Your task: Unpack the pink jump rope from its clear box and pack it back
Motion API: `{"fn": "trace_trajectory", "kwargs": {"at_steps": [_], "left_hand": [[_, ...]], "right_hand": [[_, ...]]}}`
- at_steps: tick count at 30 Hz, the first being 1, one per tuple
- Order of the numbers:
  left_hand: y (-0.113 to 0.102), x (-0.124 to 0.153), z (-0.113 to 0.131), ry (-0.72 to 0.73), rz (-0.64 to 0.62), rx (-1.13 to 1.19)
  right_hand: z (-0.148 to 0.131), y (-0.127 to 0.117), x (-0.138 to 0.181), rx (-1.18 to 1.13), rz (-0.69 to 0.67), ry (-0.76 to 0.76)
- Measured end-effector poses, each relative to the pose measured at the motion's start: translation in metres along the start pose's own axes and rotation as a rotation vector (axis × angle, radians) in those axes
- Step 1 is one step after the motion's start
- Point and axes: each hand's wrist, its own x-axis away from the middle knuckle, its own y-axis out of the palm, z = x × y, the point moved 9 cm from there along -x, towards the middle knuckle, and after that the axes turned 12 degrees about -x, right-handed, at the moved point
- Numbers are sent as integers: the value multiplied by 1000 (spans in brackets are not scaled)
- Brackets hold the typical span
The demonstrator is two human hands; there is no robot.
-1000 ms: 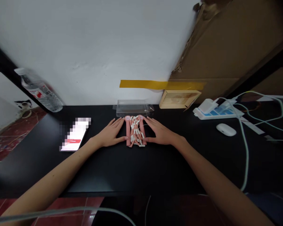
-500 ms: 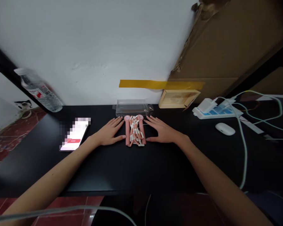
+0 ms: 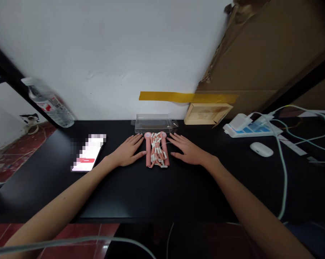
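A folded pink skipping rope (image 3: 157, 150) with two pink handles and white beads lies on the black table (image 3: 151, 194), in the middle. My left hand (image 3: 129, 153) rests flat on the table just left of it, fingers stretched out, thumb tip close to the left handle. My right hand (image 3: 188, 151) lies flat just right of it, fingers spread, a small gap from the right handle. Neither hand holds anything.
A clear plastic box (image 3: 153, 123) stands behind the rope against the white wall. A lit phone (image 3: 88, 157) lies left, a water bottle (image 3: 51, 104) far left. At right are a small wooden tray (image 3: 207, 113), a power strip (image 3: 252, 128), white cables (image 3: 282, 158) and a white earbud case (image 3: 261, 149).
Both hands have drawn slightly outward from the rope's handles; the right hand no longer touches it. The view shifted a little.
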Motion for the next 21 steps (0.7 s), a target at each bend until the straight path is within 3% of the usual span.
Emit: {"fn": "trace_trajectory", "kwargs": {"at_steps": [13, 18, 21], "left_hand": [[5, -6, 13, -91, -61, -46], [0, -9, 23, -86, -32, 40], [-3, -10, 27, -79, -32, 114]], "right_hand": [[-13, 16, -16, -71, 126, 125], [-28, 17, -25, -231, 192, 97], [-37, 12, -26, -441, 228, 72]]}}
